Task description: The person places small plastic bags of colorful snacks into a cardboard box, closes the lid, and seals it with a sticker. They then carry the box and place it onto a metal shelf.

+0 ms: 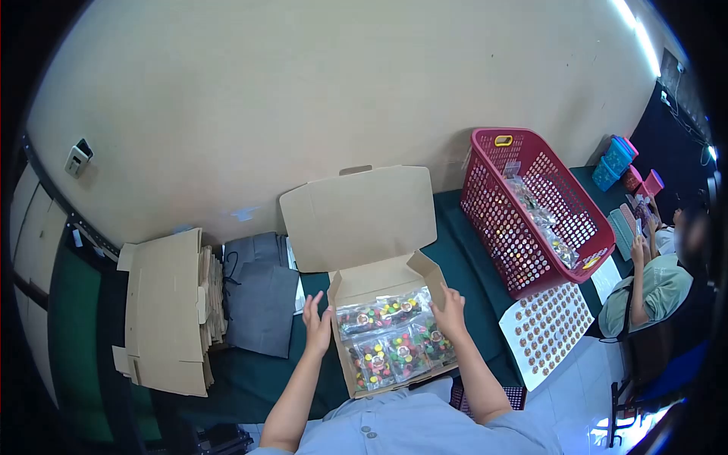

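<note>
An open cardboard box [342,356] lies in front of me with its lid [360,212] folded back toward the wall. Inside are several clear plastic bags [406,351] of small round multicoloured sweets, each with a round sticker. My left hand [317,327] is beside the box's left wall, fingers spread, thumb close to the edge. At the right wall is my right hand [450,314], its fingers extended along the side and its thumb over the inner edge. Whether that hand presses on the wall is hard to tell.
Flattened cardboard boxes [165,307] stand stacked at left, beside dark grey bags [262,299]. A maroon basket [523,205] at right holds more sweet bags. A sheet of round stickers [547,331] overhangs the table [474,303]. Another person [652,292] sits at far right near blue containers [613,164].
</note>
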The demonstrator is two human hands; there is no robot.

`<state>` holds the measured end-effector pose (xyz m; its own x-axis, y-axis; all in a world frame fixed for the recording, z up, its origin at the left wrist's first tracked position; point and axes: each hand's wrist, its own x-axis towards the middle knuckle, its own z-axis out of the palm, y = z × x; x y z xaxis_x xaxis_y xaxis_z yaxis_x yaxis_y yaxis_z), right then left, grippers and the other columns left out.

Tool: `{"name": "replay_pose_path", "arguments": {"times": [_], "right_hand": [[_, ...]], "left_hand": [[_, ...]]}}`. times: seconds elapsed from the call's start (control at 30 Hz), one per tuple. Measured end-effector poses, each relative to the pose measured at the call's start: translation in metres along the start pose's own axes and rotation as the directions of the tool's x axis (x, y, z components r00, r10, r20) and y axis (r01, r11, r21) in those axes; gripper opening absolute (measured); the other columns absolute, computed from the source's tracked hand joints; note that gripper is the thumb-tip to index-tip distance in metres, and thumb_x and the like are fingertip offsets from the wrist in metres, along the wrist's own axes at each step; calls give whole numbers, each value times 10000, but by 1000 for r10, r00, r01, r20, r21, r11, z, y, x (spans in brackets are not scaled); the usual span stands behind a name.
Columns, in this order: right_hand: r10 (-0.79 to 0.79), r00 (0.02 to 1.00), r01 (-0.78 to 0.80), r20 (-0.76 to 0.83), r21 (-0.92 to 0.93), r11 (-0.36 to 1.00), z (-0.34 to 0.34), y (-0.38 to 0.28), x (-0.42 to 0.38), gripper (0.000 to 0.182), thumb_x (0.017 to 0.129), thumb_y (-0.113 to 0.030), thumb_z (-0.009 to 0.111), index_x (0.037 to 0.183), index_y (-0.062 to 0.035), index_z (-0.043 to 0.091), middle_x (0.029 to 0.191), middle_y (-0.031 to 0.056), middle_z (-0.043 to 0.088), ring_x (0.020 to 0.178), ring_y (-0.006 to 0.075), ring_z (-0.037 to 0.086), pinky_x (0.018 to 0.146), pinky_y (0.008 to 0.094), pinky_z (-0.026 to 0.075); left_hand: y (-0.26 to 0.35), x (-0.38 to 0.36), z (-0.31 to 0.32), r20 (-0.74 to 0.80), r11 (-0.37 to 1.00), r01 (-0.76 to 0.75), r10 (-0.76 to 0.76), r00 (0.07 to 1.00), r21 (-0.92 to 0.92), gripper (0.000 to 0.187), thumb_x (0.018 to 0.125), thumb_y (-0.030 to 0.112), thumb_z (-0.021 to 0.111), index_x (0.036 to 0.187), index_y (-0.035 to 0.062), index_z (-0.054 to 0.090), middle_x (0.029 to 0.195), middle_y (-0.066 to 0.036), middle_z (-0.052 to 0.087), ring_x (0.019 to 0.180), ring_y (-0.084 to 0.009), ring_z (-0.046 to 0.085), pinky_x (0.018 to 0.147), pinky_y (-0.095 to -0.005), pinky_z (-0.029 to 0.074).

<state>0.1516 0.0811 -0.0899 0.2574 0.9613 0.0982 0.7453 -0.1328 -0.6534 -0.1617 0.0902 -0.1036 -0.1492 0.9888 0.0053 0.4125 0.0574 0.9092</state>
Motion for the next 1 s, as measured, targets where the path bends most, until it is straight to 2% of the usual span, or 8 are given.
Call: {"name": "replay_pose_path", "arguments": {"times": [0.3, 0.5, 0.57, 0.63, 0.67, 0.9, 0.97, 1.0], "right_hand": [[-156, 980, 163, -120, 46, 986, 9, -6, 32, 399, 762, -106, 624, 1150, -70, 540, 1119, 150, 509, 1059, 320, 427, 942, 381, 339], [34, 991, -15, -127, 145, 989, 28, 11, 116, 322, 870, -243, 517, 1133, -64, 569, 1146, 156, 542, 1085, 299, 450, 949, 364, 347], [74, 992, -57, -106, 151, 987, 42, 29, 139, 339, 908, -299, 463, 1104, -58, 597, 1112, 156, 578, 1059, 286, 483, 945, 350, 354], [155, 849, -347, 504, 314, 884, 52, 47, 154, 478, 942, -395, 347, 1002, -34, 654, 954, 162, 647, 940, 250, 560, 918, 322, 376], [124, 773, -392, 623, 314, 865, 59, 54, 158, 558, 949, -415, 304, 926, 5, 671, 838, 160, 663, 864, 216, 589, 897, 312, 389], [248, 864, -344, 439, 153, 927, 98, 72, 170, 594, 903, -491, 397, 1216, 3, 491, 1194, 181, 537, 1078, 251, 529, 950, 352, 377], [322, 497, -757, 806, 220, 616, 72, 41, 170, 658, 881, -522, 419, 1334, -48, 360, 1306, 201, 427, 1207, 282, 423, 1001, 379, 332], [186, 426, -806, 886, 278, 523, 95, 68, 182, 731, 863, -547, 433, 1395, -79, 251, 1356, 202, 363, 1263, 289, 343, 1039, 405, 261]], "left_hand": [[-40, 39, 14, 61, 989, 69, -78, 995, 131, 675, 755, 259, 664, 1333, 126, 342, 1402, -179, 217, 1300, -350, 203, 1057, -420, 205], [-50, 69, 42, 75, 990, 137, -134, 988, -36, 478, 882, 322, 514, 1275, 69, 414, 1315, -156, 382, 1238, -292, 344, 1032, -368, 258], [-56, 75, 44, 307, 899, 278, -174, 936, -338, 361, 936, 319, 427, 1143, 41, 527, 1165, -116, 531, 1152, -225, 442, 996, -328, 293], [-51, 72, 45, 250, 921, 233, -156, 955, -312, 374, 965, 324, 353, 1032, 37, 584, 1041, -80, 600, 1077, -174, 492, 965, -301, 315], [-51, 72, 44, 272, 925, 238, -158, 949, -295, 377, 965, 327, 350, 1039, 38, 580, 1055, -84, 595, 1085, -174, 486, 968, -301, 311], [-61, 64, 43, 267, 852, 378, -294, 918, -363, 394, 926, 365, 430, 1106, 32, 541, 1120, -86, 554, 1085, -178, 479, 934, -295, 345], [-61, 62, 44, 330, 821, 424, -307, 893, -382, 420, 912, 374, 452, 1137, 27, 523, 1144, -88, 538, 1091, -183, 472, 934, -299, 345], [-63, 61, 47, 340, 766, 473, -346, 874, -435, 451, 901, 385, 462, 1158, 18, 509, 1154, -89, 527, 1089, -187, 466, 914, -300, 363]]}}
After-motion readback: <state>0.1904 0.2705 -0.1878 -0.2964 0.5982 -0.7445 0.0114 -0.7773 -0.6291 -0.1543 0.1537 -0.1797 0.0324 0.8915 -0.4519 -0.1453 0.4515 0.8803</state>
